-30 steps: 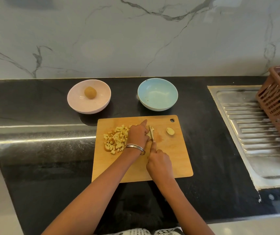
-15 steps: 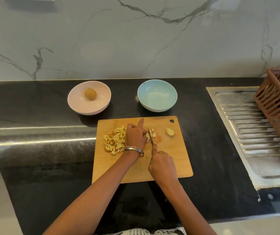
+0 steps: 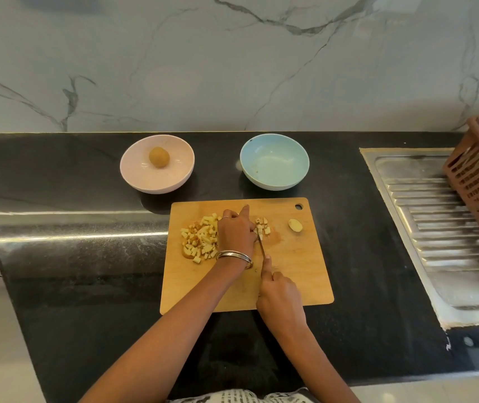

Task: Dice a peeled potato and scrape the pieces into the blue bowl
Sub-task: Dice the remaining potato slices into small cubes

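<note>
- Right hand (image 3: 280, 298) grips the knife (image 3: 261, 242) (blade down among potato cubes (image 3: 262, 226)).
- Left hand (image 3: 236, 232), fingers curled, holds potato on the board (image 3: 296, 266).

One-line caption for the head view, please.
Right hand knifes potato pieces held by left hand on cutting board; blue bowl nearly empty.

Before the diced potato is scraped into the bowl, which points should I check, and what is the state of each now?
1. Blue bowl within reach behind the cutting board: ok.
2. Bowl has room: ok, nearly empty.
3. All potato diced: not ok, potato end piece still uncut.
4. Knife gripped by right hand: ok.
5. Left hand clear of the blade: cannot tell.
</note>
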